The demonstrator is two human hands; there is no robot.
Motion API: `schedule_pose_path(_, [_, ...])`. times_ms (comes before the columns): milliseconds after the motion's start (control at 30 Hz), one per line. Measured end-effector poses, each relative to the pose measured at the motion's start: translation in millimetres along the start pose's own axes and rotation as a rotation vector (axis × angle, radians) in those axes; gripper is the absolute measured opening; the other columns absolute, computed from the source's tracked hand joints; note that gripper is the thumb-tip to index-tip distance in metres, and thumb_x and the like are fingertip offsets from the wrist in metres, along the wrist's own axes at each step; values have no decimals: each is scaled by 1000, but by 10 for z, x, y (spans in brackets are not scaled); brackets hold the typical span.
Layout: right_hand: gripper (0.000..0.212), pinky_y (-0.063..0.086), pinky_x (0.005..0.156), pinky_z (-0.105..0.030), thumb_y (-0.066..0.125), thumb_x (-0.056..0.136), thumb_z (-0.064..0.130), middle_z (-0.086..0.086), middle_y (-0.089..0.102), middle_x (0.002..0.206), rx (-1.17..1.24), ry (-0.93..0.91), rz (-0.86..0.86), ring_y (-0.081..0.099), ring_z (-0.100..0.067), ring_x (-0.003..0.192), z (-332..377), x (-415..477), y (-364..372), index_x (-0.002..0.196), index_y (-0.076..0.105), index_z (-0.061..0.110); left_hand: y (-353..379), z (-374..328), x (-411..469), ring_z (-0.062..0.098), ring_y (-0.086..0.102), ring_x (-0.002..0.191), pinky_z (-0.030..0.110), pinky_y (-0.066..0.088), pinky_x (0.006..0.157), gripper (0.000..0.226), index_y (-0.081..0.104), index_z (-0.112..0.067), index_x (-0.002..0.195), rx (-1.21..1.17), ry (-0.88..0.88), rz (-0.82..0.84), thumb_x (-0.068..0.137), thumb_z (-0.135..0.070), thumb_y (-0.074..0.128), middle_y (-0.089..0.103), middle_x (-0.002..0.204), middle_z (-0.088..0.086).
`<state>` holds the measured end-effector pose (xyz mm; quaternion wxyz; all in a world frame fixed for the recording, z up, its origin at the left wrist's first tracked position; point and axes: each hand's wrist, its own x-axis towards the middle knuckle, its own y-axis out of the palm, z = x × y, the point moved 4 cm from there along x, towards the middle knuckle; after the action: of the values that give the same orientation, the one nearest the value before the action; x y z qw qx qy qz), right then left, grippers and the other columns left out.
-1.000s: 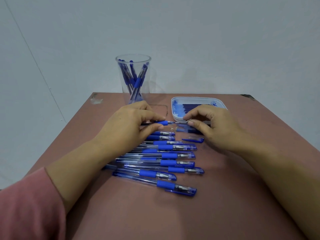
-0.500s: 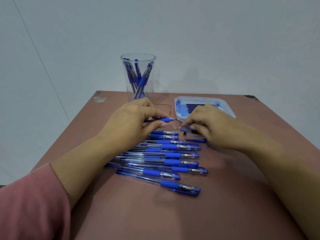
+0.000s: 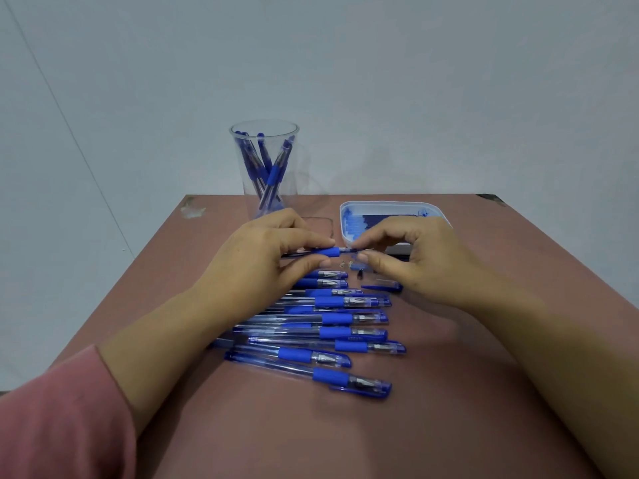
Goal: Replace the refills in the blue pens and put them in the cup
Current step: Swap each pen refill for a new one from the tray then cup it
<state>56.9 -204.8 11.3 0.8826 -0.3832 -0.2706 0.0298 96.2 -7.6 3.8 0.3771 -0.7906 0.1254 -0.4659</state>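
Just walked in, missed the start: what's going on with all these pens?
A person is working on one pen: the left hand grips its barrel, the right hand pinches its tip end. A loose cap and small parts lie on the table below. A row of capped pens lies nearer the person, a few more stand in the cup, and a tray of refills sits behind the right hand.

Two hands working on one pen above a row of capped pens

The left hand (image 3: 256,261) grips a blue-gripped clear plastic pen (image 3: 326,251); the right hand (image 3: 411,254) pinches its tip beside the white refill tray (image 3: 437,209).
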Motion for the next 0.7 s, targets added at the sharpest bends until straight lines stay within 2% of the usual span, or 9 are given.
schedule_pose_path(100, [18, 52, 81, -26, 71, 83, 14, 13, 70, 86, 12, 49, -28, 65, -5, 87, -85, -33, -101, 89, 68, 30, -1, 11, 1, 5, 59, 80, 30, 55, 71, 28, 72, -28, 111, -1, -10, -4, 84, -34, 69, 60, 91, -13])
schedule_pose_path(200, [25, 50, 86, -21, 73, 83, 19, 18, 70, 93, 55, 28, -1, 64, -3, 94, -39, -47, -78, 95, 66, 39, 18, -13, -1, 5, 59, 79, 32, 56, 70, 30, 73, -27, 110, -12, 3, 6, 84, -39, 65, 59, 90, -13])
schedule_pose_path(300, [31, 48, 83, -13, 72, 84, 19, 28, 68, 92, 58, 17, 32, 64, 4, 93, 15, -25, -3, 95, 65, 48, 34, -15, -5, 5, 59, 78, 34, 56, 68, 30, 73, -27, 109, -12, 9, 15, 84, -39, 65, 60, 89, -13])
schedule_pose_path(400, [28, 51, 82, -21, 70, 85, 15, 21, 70, 87, 7, 36, 20, 65, 1, 88, -36, -25, -62, 88, 67, 43, 34, 9, -7, 6, 59, 79, 34, 56, 69, 29, 73, -28, 110, -6, 1, 14, 83, -38, 67, 60, 90, -13])
schedule_pose_path(467, [22, 51, 83, -27, 68, 82, 20, 20, 70, 87, -5, 37, 4, 64, -1, 89, -65, -48, -104, 89, 67, 41, 36, 8, -10, 5, 59, 81, 31, 55, 71, 30, 73, -29, 110, -16, -5, 16, 83, -40, 65, 60, 91, -14])
schedule_pose_path(567, [25, 50, 86, -25, 71, 78, 42, 28, 67, 95, -31, 3, 27, 61, 1, 99, -30, -59, -59, 101, 65, 51, 45, -19, -14, 5, 58, 80, 26, 54, 69, 33, 73, -30, 111, -17, 2, 28, 83, -45, 62, 59, 90, -16])
schedule_pose_path(700, [24, 48, 80, -20, 68, 83, 37, 33, 64, 89, -49, -19, 59, 60, 4, 94, -70, -30, -4, 102, 64, 52, 53, -19, -15, 4, 58, 79, 22, 52, 68, 34, 73, -30, 110, -14, 6, 36, 83, -47, 61, 59, 89, -16])
